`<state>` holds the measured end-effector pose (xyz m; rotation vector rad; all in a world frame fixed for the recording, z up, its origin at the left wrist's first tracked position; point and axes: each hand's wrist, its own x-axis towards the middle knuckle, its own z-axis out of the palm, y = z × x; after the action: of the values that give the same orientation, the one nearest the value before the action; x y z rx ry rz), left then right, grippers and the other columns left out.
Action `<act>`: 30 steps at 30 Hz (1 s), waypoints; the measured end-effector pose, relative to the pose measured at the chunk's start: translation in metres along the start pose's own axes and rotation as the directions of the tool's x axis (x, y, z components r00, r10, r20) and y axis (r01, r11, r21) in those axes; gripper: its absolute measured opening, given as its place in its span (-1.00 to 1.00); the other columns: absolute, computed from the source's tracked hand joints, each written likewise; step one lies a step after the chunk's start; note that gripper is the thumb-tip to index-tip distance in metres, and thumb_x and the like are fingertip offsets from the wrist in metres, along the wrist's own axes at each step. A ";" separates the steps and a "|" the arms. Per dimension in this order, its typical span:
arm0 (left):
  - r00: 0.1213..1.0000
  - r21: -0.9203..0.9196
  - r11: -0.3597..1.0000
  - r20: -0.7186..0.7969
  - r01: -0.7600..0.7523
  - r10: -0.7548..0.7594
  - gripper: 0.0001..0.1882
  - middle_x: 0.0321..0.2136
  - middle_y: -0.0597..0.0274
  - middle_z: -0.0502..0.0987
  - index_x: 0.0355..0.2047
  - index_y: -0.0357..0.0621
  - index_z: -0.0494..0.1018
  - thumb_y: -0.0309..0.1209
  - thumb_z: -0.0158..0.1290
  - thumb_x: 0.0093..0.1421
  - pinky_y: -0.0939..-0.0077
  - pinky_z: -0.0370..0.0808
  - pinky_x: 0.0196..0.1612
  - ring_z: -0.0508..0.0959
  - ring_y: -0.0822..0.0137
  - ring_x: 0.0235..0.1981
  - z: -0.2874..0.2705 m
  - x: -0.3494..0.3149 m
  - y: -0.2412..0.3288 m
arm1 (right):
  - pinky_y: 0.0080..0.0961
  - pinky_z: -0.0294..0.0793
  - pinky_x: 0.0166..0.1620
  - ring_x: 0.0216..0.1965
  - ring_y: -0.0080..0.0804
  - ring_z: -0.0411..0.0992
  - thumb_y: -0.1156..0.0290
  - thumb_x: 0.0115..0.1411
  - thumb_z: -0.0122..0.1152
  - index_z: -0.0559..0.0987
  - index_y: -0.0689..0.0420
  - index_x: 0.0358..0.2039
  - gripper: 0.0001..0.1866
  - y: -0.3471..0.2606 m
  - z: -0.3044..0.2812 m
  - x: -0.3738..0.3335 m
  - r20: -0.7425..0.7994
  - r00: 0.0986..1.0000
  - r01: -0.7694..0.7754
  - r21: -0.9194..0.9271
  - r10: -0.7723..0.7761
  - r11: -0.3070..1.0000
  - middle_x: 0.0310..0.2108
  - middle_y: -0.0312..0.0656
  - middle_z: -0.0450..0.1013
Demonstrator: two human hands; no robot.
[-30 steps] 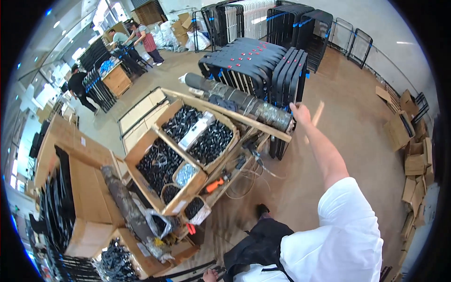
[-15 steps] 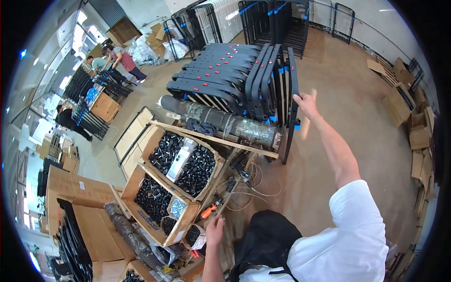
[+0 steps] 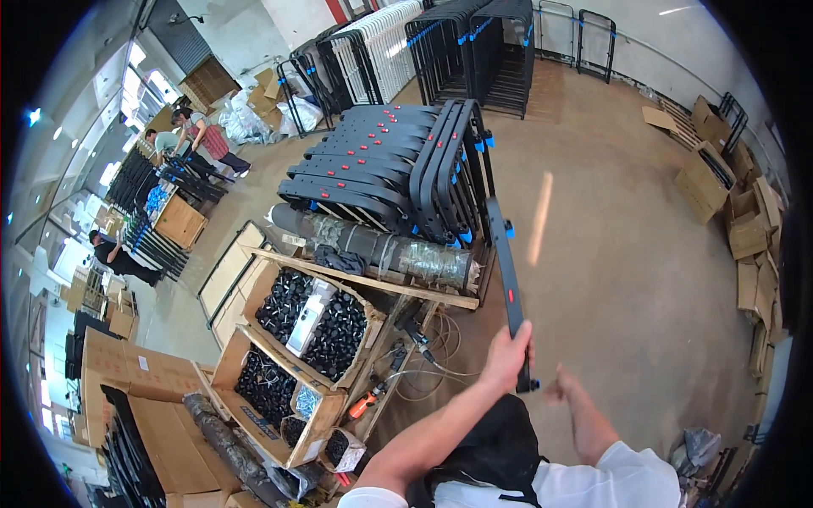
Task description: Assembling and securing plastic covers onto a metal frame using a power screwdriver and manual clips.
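My left hand is closed around the near end of a black metal frame. Seen almost edge-on, this frame has blue plastic pieces on its side and a red mark on its face. It slants away from me toward a row of similar frames. To its right, my right hand is off the metal, its fingers apart and slightly blurred. Past the held frame stands a stack of dark frames with red marks and blue pieces, some upright at its right end.
On the left, a wooden bin holds black knobs and silver screws. Beside it lie a power tool with a looped hose and an orange-handled tool. Wrapped rolls lie behind. Cardboard boxes line the right; several people work far left.
My right hand has let go of the frame and come back toward me. My left hand has moved from beside the bin and grips the frame, whose near end has swung closer to me.
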<state>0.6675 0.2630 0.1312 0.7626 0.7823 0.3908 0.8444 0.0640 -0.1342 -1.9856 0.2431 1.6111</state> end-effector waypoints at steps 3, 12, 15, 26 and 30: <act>0.993 -0.087 0.996 -0.112 0.021 -0.031 -0.68 -0.58 0.39 0.41 -0.36 -0.05 0.35 -0.18 0.16 0.46 0.50 0.36 -0.62 0.41 0.50 -0.65 -0.001 -0.042 -0.013 | -0.04 0.64 -0.23 -0.35 0.13 0.62 -0.36 0.48 -0.50 0.57 0.37 0.05 -0.03 0.018 0.073 0.017 0.214 0.974 -0.134 0.277 0.074 0.951 -0.21 0.17 0.64; 0.997 -0.031 0.999 -0.069 -0.020 0.018 -0.65 -0.65 0.46 0.37 -0.36 -0.02 0.35 -0.19 0.31 0.35 0.59 0.19 -0.70 0.31 0.60 -0.74 -0.113 -0.165 0.037 | -0.10 0.64 -0.27 -0.38 -0.02 0.58 -0.22 0.44 -0.21 0.50 0.23 -0.09 -0.33 0.058 0.144 0.015 0.204 0.904 0.090 0.767 -0.375 0.635 -0.34 0.00 0.59; 0.914 0.052 0.985 -0.365 -0.167 0.175 -0.66 -0.72 0.48 0.36 -0.34 -0.05 0.41 -0.14 0.28 0.36 0.58 0.17 -0.73 0.29 0.59 -0.79 -0.205 -0.253 0.045 | -0.21 0.63 -0.24 -0.37 -0.25 0.53 -0.16 0.35 0.08 0.45 0.11 -0.21 -0.49 0.021 0.153 -0.047 -0.003 0.952 0.195 0.779 -0.307 0.596 -0.40 -0.14 0.51; -0.189 0.338 0.921 -0.908 0.193 0.373 -0.56 -0.47 -0.15 0.64 -0.29 -0.27 0.63 -0.05 0.16 0.33 0.07 0.54 -0.22 0.68 -0.05 -0.38 -0.476 -0.491 -0.078 | -0.43 0.50 -0.08 -0.26 -0.48 0.46 0.27 0.46 0.16 0.54 0.11 -0.15 -0.82 -0.218 0.109 -0.207 -0.113 0.542 0.788 0.411 -0.833 0.457 -0.29 -0.32 0.50; -0.224 0.194 0.972 -0.950 0.129 0.220 -0.56 -0.51 -0.06 0.64 -0.34 -0.30 0.61 -0.08 0.14 0.35 0.08 0.54 -0.27 0.67 -0.03 -0.42 -0.539 -0.575 -0.154 | -0.38 0.48 -0.04 -0.23 -0.44 0.47 0.34 0.43 0.21 0.56 0.12 -0.18 -0.88 -0.250 0.237 -0.229 0.284 0.501 0.756 0.316 -0.817 0.573 -0.27 -0.30 0.49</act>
<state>-0.1091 0.0799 0.0440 0.5198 2.5119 1.0875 0.7041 0.3486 0.1315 -1.2490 -0.6325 1.2448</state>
